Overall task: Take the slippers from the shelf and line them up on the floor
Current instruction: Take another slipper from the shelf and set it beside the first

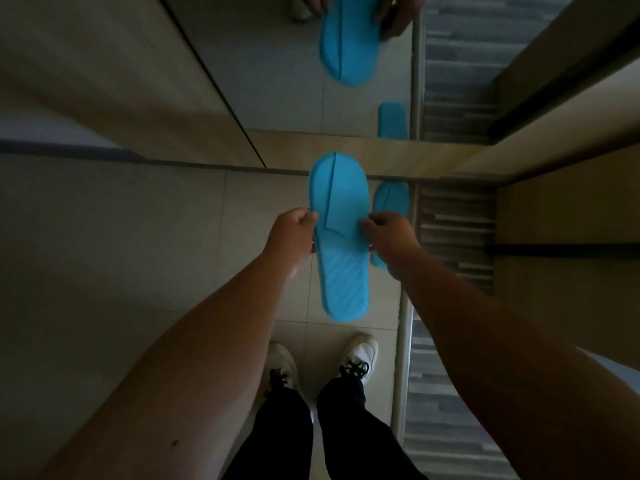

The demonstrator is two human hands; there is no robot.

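A flat blue slipper (pixel 341 237) hangs in the air over the tiled floor, toe pointing away from me. My left hand (pixel 294 237) pinches its left edge and my right hand (pixel 388 233) pinches its right edge at the strap. A second blue slipper (pixel 389 202) lies on the floor just to the right, partly hidden behind my right hand. The mirror ahead repeats both slippers, the held one as a reflection (pixel 349 39).
A mirror panel (pixel 277 81) rises from a wooden base strip (pixel 277 147) straight ahead. Grey striped carpet (pixel 453 237) begins right of a metal threshold strip (pixel 403 323). A wooden cabinet (pixel 568 209) stands at the right. My white shoes (pixel 360 355) stand on the beige tiles (pixel 138 254).
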